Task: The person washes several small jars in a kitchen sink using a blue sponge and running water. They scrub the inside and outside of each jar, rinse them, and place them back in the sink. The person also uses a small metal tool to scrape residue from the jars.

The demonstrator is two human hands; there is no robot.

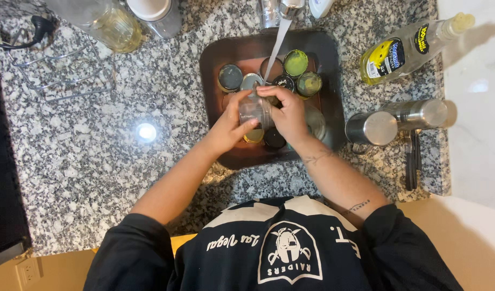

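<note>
here, the speckled granite counter [96, 161] takes up most of what i see, and the dark square sink [215, 64] is set into it near the far edge. a stream of water [275, 48] falls from the faucet [289, 8] at the sink's far rim. along the counter's right edge lie a yellow dish soap bottle [409, 48] and two steel cups [395, 123] on their sides. a wire rack [59, 70] sits toward the far left corner, beside a glass jar of pale liquid [115, 27]. in the sink's basin stand several small round jars [296, 63], open and stained green or dark. my left hand [228, 126] and right hand [288, 116] are together over the sink's middle, both clamped on one clear glass jar [255, 110], just under the water.
</note>
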